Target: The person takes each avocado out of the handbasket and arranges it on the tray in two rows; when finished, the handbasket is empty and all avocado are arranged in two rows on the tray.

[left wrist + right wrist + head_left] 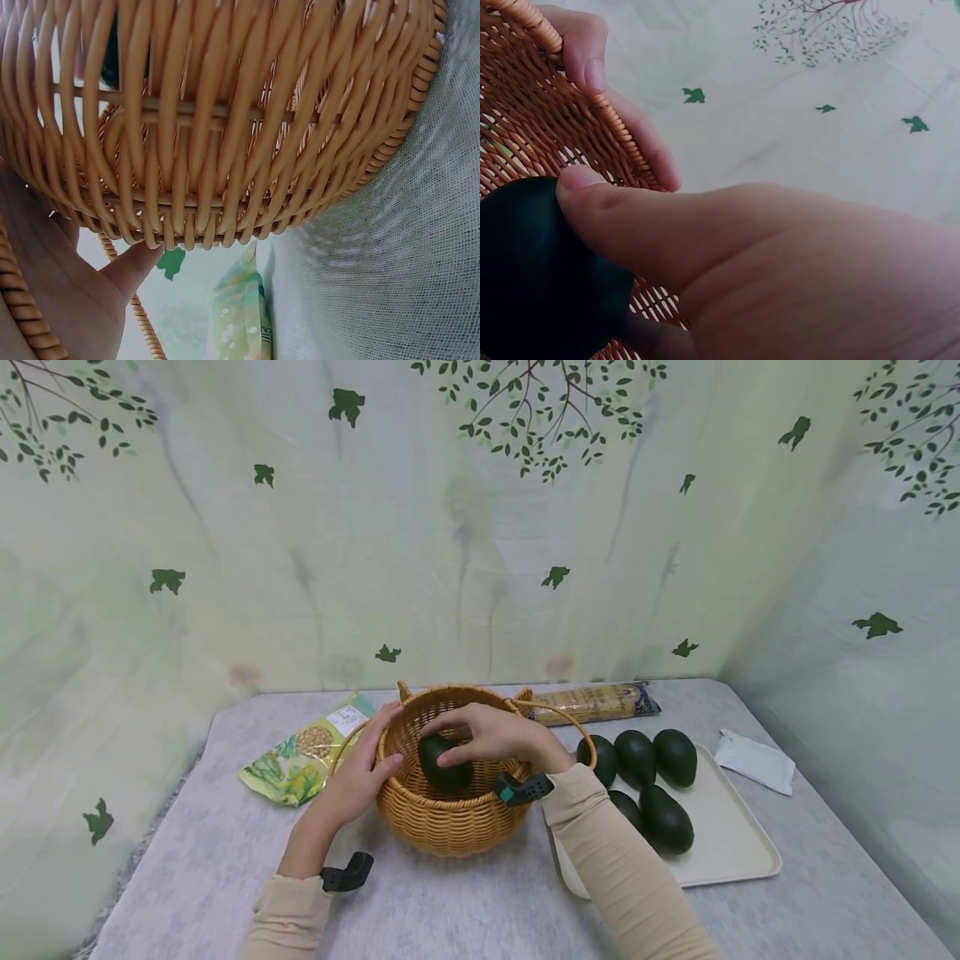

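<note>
A round wicker basket (450, 827) with a looped handle on each side stands at the middle of the table. The left hand (358, 777) grips its left side at the rim; in the right wrist view, fingertips (594, 75) lie over the woven edge. Inside the basket mouth, the right hand (487, 735) holds a dark green avocado (442, 768) between thumb and fingers. The right wrist view shows the thumb pressed on the avocado (547, 262), with the far fingers mostly hidden. Several more avocados (667, 822) sit on a cream tray (727, 835) to the right.
Left of the basket lies a green and yellow food packet (300, 756). A long clear bag of pasta (600, 702) is behind the basket, near the wall. Beyond the tray's right side rests a small white packet (753, 762). The right forearm crosses the tray's near left corner.
</note>
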The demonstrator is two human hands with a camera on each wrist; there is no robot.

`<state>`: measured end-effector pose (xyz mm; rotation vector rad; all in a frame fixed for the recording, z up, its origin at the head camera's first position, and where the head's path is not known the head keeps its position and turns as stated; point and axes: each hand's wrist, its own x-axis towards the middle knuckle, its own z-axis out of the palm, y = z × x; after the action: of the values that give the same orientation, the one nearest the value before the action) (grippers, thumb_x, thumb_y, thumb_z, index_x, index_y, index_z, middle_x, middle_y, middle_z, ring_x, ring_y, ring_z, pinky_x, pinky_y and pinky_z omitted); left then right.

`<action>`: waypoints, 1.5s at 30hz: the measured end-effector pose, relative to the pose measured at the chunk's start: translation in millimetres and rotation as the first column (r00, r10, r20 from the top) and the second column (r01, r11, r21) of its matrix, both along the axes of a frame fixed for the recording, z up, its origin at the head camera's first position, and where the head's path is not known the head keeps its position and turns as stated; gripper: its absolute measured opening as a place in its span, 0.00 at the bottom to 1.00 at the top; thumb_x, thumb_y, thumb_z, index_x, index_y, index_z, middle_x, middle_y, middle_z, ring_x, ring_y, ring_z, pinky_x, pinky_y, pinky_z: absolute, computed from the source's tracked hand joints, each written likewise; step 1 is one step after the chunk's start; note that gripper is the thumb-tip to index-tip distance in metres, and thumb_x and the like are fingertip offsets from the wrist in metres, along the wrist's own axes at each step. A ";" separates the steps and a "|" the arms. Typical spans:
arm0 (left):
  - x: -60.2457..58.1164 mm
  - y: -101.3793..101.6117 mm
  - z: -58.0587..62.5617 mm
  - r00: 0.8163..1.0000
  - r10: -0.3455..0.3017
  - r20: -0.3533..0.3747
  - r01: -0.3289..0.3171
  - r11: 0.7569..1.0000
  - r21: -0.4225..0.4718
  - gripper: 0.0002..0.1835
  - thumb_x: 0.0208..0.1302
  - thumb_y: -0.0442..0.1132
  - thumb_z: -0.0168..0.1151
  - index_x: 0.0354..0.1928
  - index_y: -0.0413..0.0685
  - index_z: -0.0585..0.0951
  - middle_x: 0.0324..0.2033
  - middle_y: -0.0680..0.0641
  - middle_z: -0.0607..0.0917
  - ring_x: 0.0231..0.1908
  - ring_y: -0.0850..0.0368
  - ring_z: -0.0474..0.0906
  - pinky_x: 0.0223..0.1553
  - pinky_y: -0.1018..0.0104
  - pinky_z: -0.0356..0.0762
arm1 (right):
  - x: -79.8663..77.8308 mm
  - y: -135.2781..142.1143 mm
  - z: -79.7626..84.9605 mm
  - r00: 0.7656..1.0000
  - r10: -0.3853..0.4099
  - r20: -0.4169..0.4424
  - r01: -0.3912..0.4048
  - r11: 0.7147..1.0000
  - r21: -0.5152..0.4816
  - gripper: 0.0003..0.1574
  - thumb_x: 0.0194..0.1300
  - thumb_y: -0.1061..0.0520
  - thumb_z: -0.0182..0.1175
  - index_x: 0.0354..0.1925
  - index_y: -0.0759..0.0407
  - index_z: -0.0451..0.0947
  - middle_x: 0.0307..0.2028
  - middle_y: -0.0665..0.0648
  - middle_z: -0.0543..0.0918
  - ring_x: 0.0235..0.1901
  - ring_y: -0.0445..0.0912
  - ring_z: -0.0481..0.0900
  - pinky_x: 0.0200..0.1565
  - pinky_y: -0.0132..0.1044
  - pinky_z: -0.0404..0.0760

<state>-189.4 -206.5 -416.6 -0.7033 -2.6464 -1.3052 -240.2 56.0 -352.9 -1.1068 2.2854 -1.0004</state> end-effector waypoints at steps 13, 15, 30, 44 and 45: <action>2.0 1.5 -0.8 1.000 0.011 0.028 -0.011 1.000 -0.002 0.36 0.79 0.51 0.51 0.82 0.55 0.52 0.82 0.44 0.51 0.79 0.34 0.48 0.69 0.28 0.58 | 4.6 1.2 -2.2 0.998 -0.045 0.054 0.048 0.997 -0.062 0.33 0.69 0.50 0.69 0.70 0.48 0.75 0.67 0.49 0.77 0.69 0.52 0.73 0.61 0.37 0.80; 2.2 2.1 -1.0 0.999 0.015 0.034 -0.015 1.000 -0.001 0.36 0.79 0.49 0.51 0.82 0.55 0.52 0.82 0.44 0.51 0.79 0.34 0.47 0.70 0.28 0.57 | 5.7 1.8 -0.9 0.997 -0.053 0.057 0.058 0.995 -0.080 0.32 0.70 0.51 0.68 0.70 0.47 0.76 0.67 0.49 0.77 0.69 0.52 0.74 0.60 0.37 0.80; 1.7 2.0 -1.1 0.999 0.016 0.052 -0.016 1.000 0.000 0.36 0.80 0.55 0.49 0.82 0.61 0.51 0.82 0.45 0.49 0.80 0.36 0.46 0.71 0.27 0.54 | 10.1 8.1 12.1 0.996 -0.076 0.053 0.083 0.987 -0.140 0.30 0.71 0.52 0.67 0.69 0.45 0.76 0.67 0.50 0.77 0.68 0.54 0.75 0.60 0.38 0.82; 0.9 0.7 2.3 1.000 0.024 0.004 -0.024 1.000 -0.016 0.35 0.80 0.51 0.50 0.82 0.53 0.53 0.82 0.42 0.51 0.80 0.36 0.48 0.72 0.30 0.56 | 22.8 35.2 24.9 0.988 -0.151 0.025 0.152 0.966 -0.209 0.32 0.71 0.48 0.67 0.71 0.38 0.74 0.69 0.47 0.76 0.67 0.50 0.76 0.62 0.47 0.80; 0.8 0.6 2.0 1.000 0.022 0.001 -0.022 1.000 -0.014 0.35 0.80 0.50 0.50 0.82 0.53 0.53 0.81 0.42 0.51 0.80 0.36 0.48 0.72 0.30 0.56 | 23.7 37.7 25.0 0.987 -0.158 0.029 0.161 0.961 -0.226 0.32 0.71 0.49 0.67 0.71 0.38 0.74 0.69 0.47 0.75 0.68 0.51 0.76 0.63 0.48 0.79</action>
<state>-188.6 -206.0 -414.6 -0.6727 -2.6590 -1.2834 -216.4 93.7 -327.8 -1.0114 2.3250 -1.3573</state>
